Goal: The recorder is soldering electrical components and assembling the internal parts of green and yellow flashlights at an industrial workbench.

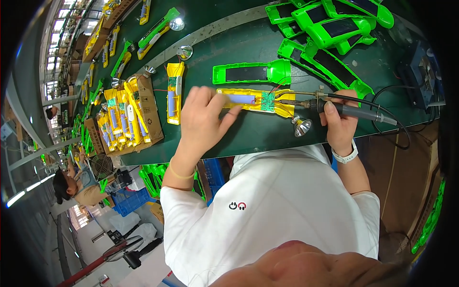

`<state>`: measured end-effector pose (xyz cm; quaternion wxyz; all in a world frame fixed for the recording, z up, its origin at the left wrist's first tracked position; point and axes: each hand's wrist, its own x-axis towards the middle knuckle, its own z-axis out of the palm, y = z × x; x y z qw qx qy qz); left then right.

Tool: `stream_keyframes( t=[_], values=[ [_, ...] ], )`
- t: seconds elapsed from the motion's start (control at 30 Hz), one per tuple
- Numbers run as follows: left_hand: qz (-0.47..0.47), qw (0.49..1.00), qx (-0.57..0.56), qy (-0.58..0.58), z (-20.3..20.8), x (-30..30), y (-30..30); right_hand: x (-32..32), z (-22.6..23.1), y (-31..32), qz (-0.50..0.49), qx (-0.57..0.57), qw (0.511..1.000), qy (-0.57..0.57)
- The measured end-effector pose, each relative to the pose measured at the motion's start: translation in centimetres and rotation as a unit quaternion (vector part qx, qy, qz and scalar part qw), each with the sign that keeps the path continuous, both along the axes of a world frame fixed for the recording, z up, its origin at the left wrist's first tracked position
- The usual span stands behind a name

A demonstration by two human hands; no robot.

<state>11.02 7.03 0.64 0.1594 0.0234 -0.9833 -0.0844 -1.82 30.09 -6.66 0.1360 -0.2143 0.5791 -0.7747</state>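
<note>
A yellow flashlight half-shell [285, 109] lies on the green bench in front of me, holding a lilac battery cell [244, 99] and a small green circuit board [268, 102]. My left hand [203, 112] grips its left end between thumb and fingers. In my right hand [342, 119] is a soldering iron [354, 111] with a thin feed tube alongside; its tip points left, close to the board. Wires run at the board, and a round reflector lamp [301, 126] rests below the shell's right end. Just beyond lies a green half-shell [248, 72] with a dark panel.
A pile of green shells [330, 28] occupies the far right. Another yellow shell [175, 93] stands left of my hand, beside a cardboard box [152, 107] of filled yellow shells. The iron's black cable loops near a dark blue unit [420, 71]. A co-worker [79, 184] sits at far left.
</note>
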Motion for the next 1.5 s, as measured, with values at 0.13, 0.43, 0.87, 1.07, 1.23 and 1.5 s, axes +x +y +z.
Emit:
stream_keyframes(
  t=[0.13, 0.43, 0.87, 1.07, 1.23, 1.5],
  values=[
    [0.018, 0.949, 0.301, -0.087, 0.4, 1.0, 1.7, 0.0, 0.3, -0.2, 0.017, -0.012, 0.999, -0.026],
    [-0.14, 0.985, 0.096, 0.043, -2.8, -1.5, 1.4, 0.2, -0.3, -0.1, 0.007, 0.025, 1.0, 0.005],
    [-0.096, 0.984, 0.15, 0.002, -3.5, -2.2, 1.4, 0.4, 0.1, -0.6, 0.055, 0.036, 0.998, -0.015],
    [-0.087, 0.983, 0.16, 0.004, -3.6, -2.2, 1.5, 0.4, 0.5, -0.8, 0.056, 0.049, 0.997, -0.012],
    [-0.083, 0.983, 0.165, 0.003, -3.6, -2.1, 1.6, 0.3, 0.1, -0.6, 0.045, 0.035, 0.998, -0.012],
    [-0.077, 0.982, 0.172, -0.006, -3.5, -2.0, 1.6, 0.3, -0.2, -0.3, 0.039, 0.039, 0.998, -0.041]
  ],
)
